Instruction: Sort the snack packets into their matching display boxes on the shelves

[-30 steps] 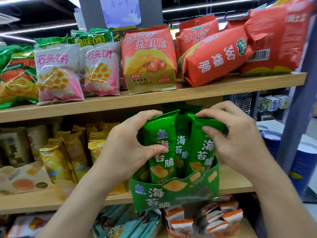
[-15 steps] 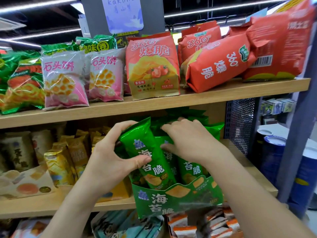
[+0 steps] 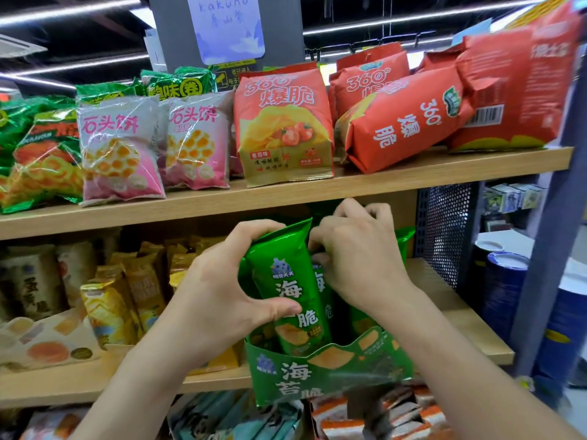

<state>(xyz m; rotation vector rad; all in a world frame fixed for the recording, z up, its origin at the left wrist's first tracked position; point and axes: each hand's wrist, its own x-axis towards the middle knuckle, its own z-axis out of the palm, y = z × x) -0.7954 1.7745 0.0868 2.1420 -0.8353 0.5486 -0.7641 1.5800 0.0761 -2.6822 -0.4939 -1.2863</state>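
Standing in the green cardboard display box (image 3: 365, 371) on the wooden middle shelf (image 3: 460, 325), the green foil snack packet (image 3: 286, 277) is gripped by the left hand (image 3: 219, 300), thumb across its front. The right hand (image 3: 359, 258) curls its fingers among the other green packets (image 3: 404, 238) behind; whether they pinch one, I cannot tell.

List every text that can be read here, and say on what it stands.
"kakuno": blue-white card above.
"石头饼": pink packets.
"360° 爆脆": red bags.
"海苔脆": green display box.
"海", "脆": green packet in the left hand.
Too blurred: barcode digits, small print.
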